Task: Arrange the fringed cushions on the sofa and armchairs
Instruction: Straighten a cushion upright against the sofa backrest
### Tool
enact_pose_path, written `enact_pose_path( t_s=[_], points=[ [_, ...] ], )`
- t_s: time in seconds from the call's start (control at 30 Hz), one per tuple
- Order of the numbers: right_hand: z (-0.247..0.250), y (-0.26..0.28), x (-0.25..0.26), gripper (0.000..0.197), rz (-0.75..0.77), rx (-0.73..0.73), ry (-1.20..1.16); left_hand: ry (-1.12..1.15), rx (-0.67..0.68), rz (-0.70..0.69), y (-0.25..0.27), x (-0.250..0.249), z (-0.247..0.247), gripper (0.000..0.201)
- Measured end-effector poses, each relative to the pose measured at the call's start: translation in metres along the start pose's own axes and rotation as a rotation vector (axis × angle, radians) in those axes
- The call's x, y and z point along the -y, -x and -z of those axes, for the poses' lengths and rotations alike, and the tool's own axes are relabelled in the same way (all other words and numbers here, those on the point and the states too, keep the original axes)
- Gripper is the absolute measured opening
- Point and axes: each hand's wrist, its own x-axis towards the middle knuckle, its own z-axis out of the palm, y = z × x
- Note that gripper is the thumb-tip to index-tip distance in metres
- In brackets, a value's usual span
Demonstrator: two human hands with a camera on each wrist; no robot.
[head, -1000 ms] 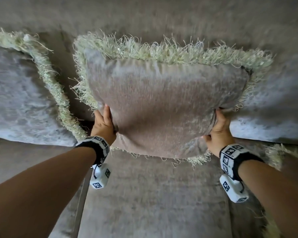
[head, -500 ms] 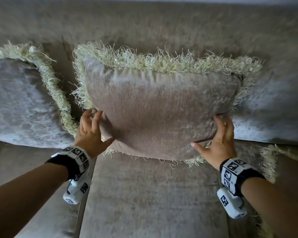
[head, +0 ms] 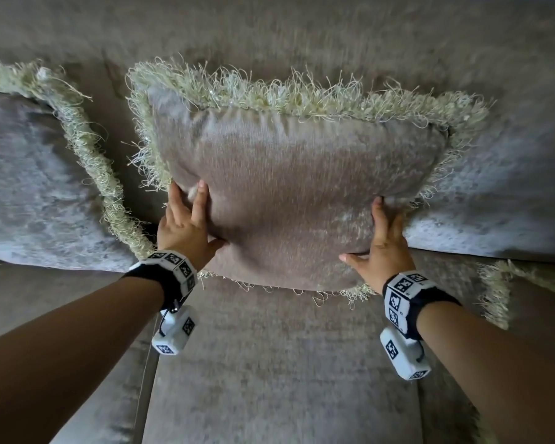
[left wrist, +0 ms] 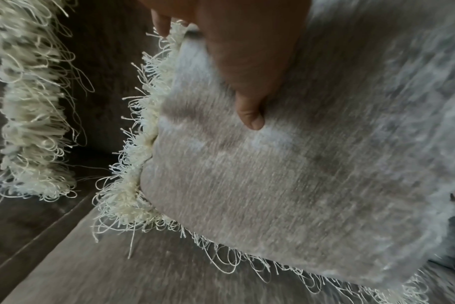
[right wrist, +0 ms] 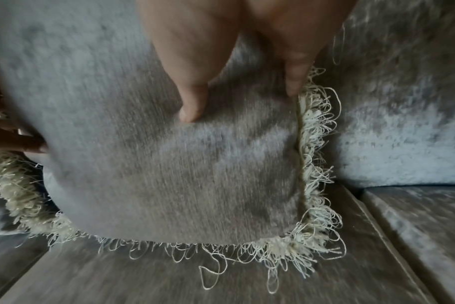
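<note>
My left hand [head: 186, 229] lies flat against the lower left flank of the middle cushion [head: 289, 193], fingers [head: 199, 200] extended and pressing, thumb splayed onto the front face; nothing is pinched. My right hand [head: 382, 248] mirrors it on the lower right flank, fingers straight, thumb pointing inward along the fabric. The right wrist view confirms straight fingertips [right wrist: 192, 111] resting on the pile beside the fringe [right wrist: 314, 156].

The cushion stands upright on the sofa seat [head: 282, 363], its bottom edge touching the seat, its top leaning toward the sofa back [head: 302, 30]. A second fringed cushion [head: 29, 187] sits just beside it on the left; a paler back cushion [head: 500, 200] lies behind on the right.

Step in hand, as I judge it: squaring and plumping. To do it well, I should press both flanks evenly so the filling rises centrally, keep the top edge level, leave a gap from the left neighbour, and free any fringe trapped under the base.
</note>
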Motion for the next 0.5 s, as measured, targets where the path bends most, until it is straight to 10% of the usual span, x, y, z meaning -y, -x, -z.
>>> enact_pose_path(
  t_s=[0.27, 0.5],
  points=[
    [0.043, 0.032, -0.023, 0.104, 0.011, 0.075, 0.044, 0.007, -0.136, -0.032, 0.025, -0.024, 0.014, 0.107],
    [0.094, 0.077, -0.065, 0.065, -0.026, 0.057, -0.050, 0.098, -0.182, -0.602, 0.057, -0.133, 0.036, 0.068]
  ],
)
